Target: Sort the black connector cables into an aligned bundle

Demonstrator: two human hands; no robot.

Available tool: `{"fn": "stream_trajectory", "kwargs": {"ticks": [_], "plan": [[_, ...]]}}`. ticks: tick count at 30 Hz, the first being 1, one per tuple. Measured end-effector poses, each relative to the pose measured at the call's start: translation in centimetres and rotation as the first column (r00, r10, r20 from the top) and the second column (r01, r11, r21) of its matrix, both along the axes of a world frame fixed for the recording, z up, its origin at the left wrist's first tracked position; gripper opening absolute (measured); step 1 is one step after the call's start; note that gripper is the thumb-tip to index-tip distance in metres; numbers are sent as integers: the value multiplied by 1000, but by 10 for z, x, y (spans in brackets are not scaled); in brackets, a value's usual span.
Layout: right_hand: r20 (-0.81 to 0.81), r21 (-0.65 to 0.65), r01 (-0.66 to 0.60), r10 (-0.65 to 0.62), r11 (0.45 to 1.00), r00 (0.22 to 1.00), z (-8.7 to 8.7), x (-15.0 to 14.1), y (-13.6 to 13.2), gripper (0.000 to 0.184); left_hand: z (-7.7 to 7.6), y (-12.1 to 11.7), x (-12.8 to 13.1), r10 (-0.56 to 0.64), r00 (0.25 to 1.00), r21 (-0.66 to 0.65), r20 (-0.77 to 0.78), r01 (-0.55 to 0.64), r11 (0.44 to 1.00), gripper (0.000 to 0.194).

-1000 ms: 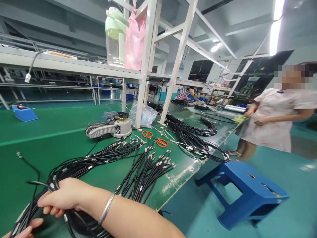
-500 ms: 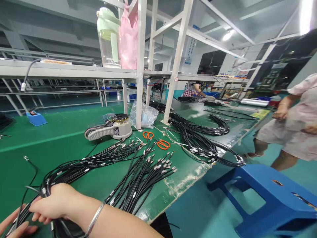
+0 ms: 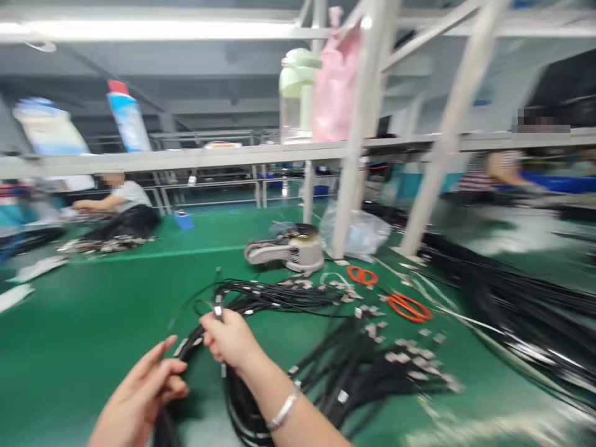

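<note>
Desk (image 3: 107,310) of smooth green matting spreads beneath a white metal shelf frame (image 3: 454,124), with much of the view smeared by blur. On the shelf stand a pale green plastic bottle (image 3: 298,93) and a limp pink bag (image 3: 338,84). A crumpled clear bag (image 3: 354,233) sits on the desk beside a rounded tape dispenser (image 3: 288,248), and two orange scissors (image 3: 363,275) lie nearby. Thin, glossy black cables (image 3: 261,298) loop across the desk, running under both hands. The right hand (image 3: 228,338), wearing a slim silver bangle (image 3: 283,410), has a narrow grip on a cable just below its metal tip (image 3: 218,308). The left hand (image 3: 139,391) curves beside the cables; blur hides whether its grip holds them.
</note>
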State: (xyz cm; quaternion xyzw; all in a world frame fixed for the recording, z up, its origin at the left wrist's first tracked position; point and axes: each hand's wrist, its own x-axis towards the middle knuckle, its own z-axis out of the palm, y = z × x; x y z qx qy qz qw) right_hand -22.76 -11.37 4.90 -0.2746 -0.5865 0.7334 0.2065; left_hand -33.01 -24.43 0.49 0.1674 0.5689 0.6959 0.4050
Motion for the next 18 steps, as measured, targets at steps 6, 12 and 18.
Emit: {"fn": "stream_trajectory", "kwargs": {"ticks": [6,12,18], "plan": [[112,22,-46,43,999,993,-19,-16,5,11,10,-1,1,65,971,-10,229,-64,998,32],[189,-15,-24,26,1000,982,-25,-18,4,8,2,0,-23,75,966,-52,246,-64,997,28],[211,-30,-36,41,999,977,-22,-19,1,8,25,90,-85,-193,929,-405,-315,52,913,28]]}}
